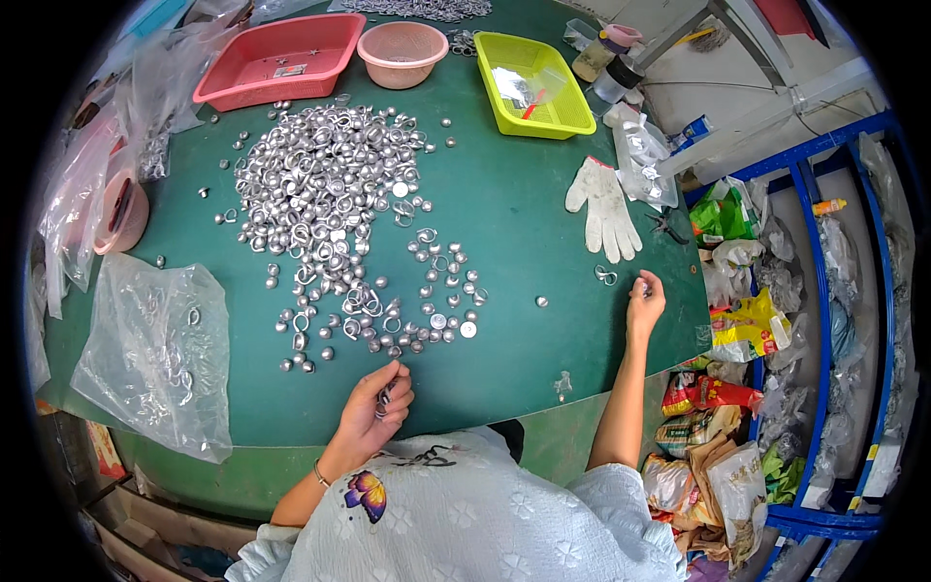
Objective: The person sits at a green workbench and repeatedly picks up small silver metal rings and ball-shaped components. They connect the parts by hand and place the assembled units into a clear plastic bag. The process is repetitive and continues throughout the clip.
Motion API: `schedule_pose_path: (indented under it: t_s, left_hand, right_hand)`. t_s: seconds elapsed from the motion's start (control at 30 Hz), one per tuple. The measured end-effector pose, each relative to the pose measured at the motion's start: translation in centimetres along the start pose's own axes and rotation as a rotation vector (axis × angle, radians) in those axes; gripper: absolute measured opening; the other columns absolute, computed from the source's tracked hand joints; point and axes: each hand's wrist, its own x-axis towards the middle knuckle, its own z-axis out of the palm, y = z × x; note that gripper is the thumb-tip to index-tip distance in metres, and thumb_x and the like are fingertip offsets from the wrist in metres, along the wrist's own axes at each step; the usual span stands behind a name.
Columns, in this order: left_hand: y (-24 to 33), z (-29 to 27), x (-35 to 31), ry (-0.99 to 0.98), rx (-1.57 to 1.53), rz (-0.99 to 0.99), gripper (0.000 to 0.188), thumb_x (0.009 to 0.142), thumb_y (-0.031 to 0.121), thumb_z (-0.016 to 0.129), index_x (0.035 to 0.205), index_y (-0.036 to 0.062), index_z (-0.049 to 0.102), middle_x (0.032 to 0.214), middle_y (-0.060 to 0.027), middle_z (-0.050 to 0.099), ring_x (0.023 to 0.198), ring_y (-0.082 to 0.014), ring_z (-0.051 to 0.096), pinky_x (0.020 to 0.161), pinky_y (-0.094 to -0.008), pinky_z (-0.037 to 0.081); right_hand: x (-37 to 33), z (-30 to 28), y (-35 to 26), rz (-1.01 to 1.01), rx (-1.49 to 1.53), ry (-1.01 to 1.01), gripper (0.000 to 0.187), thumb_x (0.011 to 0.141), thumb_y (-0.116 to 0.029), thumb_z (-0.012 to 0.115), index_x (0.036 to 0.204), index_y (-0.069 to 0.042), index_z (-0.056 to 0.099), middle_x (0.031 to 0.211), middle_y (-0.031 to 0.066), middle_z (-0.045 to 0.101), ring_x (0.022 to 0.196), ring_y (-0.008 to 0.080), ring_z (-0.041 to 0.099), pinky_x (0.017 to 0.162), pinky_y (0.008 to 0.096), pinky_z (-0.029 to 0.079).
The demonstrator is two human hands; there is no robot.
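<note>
While the left hand (376, 403) curls its fingers shut around a few small silver metal pieces (384, 398) at the near edge of the green table (524, 213), the right hand (644, 303) pinches something tiny just beside a loose ring (606, 276), well apart from the big silver heap (330, 184).

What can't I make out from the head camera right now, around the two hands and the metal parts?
- Left hand: curled fingers hide most of the small metal parts it holds; count and shape unclear.
- Right hand: whatever sits at its fingertips is too small to tell.
- Heap of silver metal pieces: single pieces too small to sort by type.
- Clear plastic bag: glare and folds blur its contents.
- Pink tray: cut off by the top edge.
</note>
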Motion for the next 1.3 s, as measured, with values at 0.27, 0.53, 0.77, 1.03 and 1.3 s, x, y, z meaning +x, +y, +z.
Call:
schedule_pose_path:
  t_s: [0.27, 0.53, 0.77, 1.03, 1.3]
  left_hand:
    - [-0.1, -0.5, -0.1, -0.022, -0.005, 0.028, 0.02, 0.092, 0.021, 0.051, 0.09, 0.0015, 0.054, 0.063, 0.0003, 0.041, 0.05, -0.0064, 0.035, 0.041, -0.0185, 0.028]
    - [-0.1, 0.1, -0.1, -0.027, 0.029, 0.013, 0.019, 0.093, 0.022, 0.048, 0.088, 0.0042, 0.054, 0.062, 0.0011, 0.039, 0.049, -0.0059, 0.032, 0.039, -0.0182, 0.025]
    - [0.3, -0.4, -0.3, -0.069, -0.023, -0.031, 0.021, 0.094, 0.024, 0.047, 0.09, 0.0032, 0.053, 0.063, 0.0011, 0.04, 0.048, -0.0052, 0.031, 0.038, -0.0174, 0.026]
    - [1.1, 1.1, 0.3, 0.007, 0.011, 0.064, 0.025, 0.093, 0.021, 0.049, 0.097, -0.0013, 0.058, 0.069, -0.0022, 0.047, 0.062, -0.0086, 0.04, 0.04, -0.0179, 0.029]
    - [2.0, -0.9, 0.7, -0.238, -0.098, 0.031, 0.043, 0.096, 0.036, 0.038, 0.074, 0.0019, 0.052, 0.058, -0.0026, 0.04, 0.053, -0.0094, 0.037, 0.039, -0.02, 0.026]
  right_hand:
    - [-0.8, 1.4, 0.9, -0.292, -0.379, -0.053, 0.019, 0.082, -0.005, 0.054, 0.101, -0.001, 0.057, 0.1, 0.016, 0.053, 0.096, 0.0329, 0.046, 0.086, 0.041, 0.036]
    - [-0.6, 0.3, 1.6, -0.165, -0.632, 0.01, 0.03, 0.085, -0.03, 0.055, 0.104, -0.007, 0.06, 0.111, 0.0135, 0.053, 0.107, 0.0319, 0.045, 0.088, 0.0453, 0.035]
    - [-1.8, 5.2, -12.3, -0.416, -0.001, -0.207, 0.017, 0.082, -0.01, 0.059, 0.094, 0.001, 0.06, 0.096, 0.015, 0.059, 0.094, 0.0305, 0.055, 0.084, 0.0366, 0.041]
    - [-5.8, 19.8, -24.8, -0.742, 0.247, -0.626, 0.014, 0.075, -0.006, 0.064, 0.087, 0.0, 0.061, 0.091, 0.0102, 0.059, 0.089, 0.0295, 0.054, 0.081, 0.0374, 0.041]
    - [-8.2, 20.3, -27.3, -0.45, 0.375, -0.754, 0.005, 0.08, -0.005, 0.061, 0.082, 0.0, 0.059, 0.084, 0.0102, 0.059, 0.072, 0.0198, 0.058, 0.063, 0.0341, 0.046]
